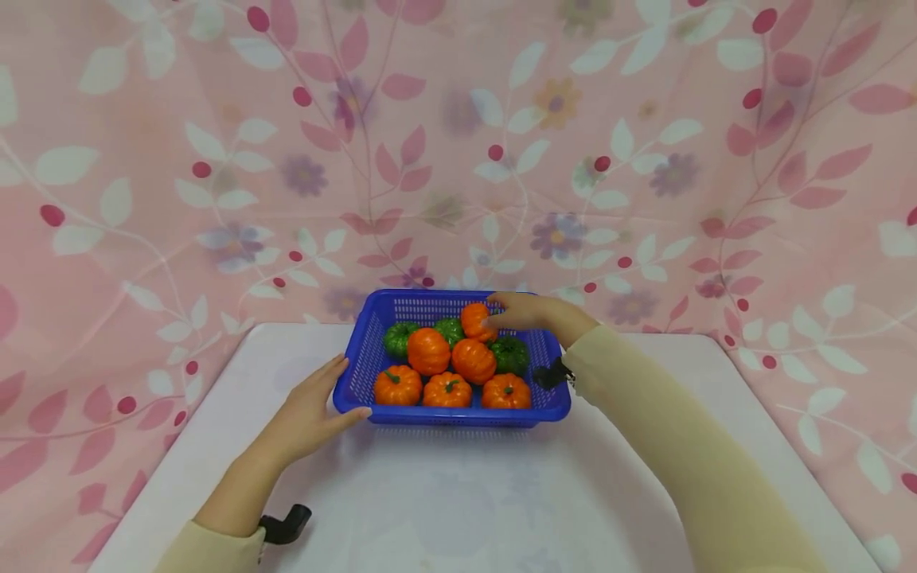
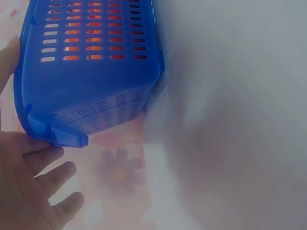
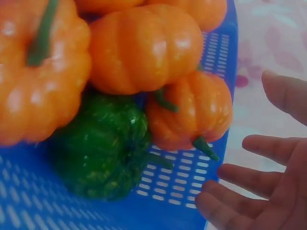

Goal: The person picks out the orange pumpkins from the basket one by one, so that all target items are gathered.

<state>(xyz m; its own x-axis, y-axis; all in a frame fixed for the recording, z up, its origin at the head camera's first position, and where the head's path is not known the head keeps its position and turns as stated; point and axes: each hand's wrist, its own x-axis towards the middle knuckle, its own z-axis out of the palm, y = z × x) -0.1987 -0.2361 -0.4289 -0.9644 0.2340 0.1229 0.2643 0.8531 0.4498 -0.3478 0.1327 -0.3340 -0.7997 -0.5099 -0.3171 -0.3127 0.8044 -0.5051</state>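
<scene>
A blue perforated plastic basket holds several small orange and green pumpkins. My left hand is at the basket's left side, its fingers extended along the rim and the thumb near the front corner. In the left wrist view, the left hand touches the basket rim with fingers spread. Over the back right of the basket reaches my right hand, beside an orange pumpkin. The right wrist view has the right hand with fingers apart, grasping nothing, near an orange pumpkin with a green stem.
A green pumpkin lies at the basket's right, and three orange ones, including a middle one, line its front. The basket stands on a white table. Behind hangs a pink floral cloth.
</scene>
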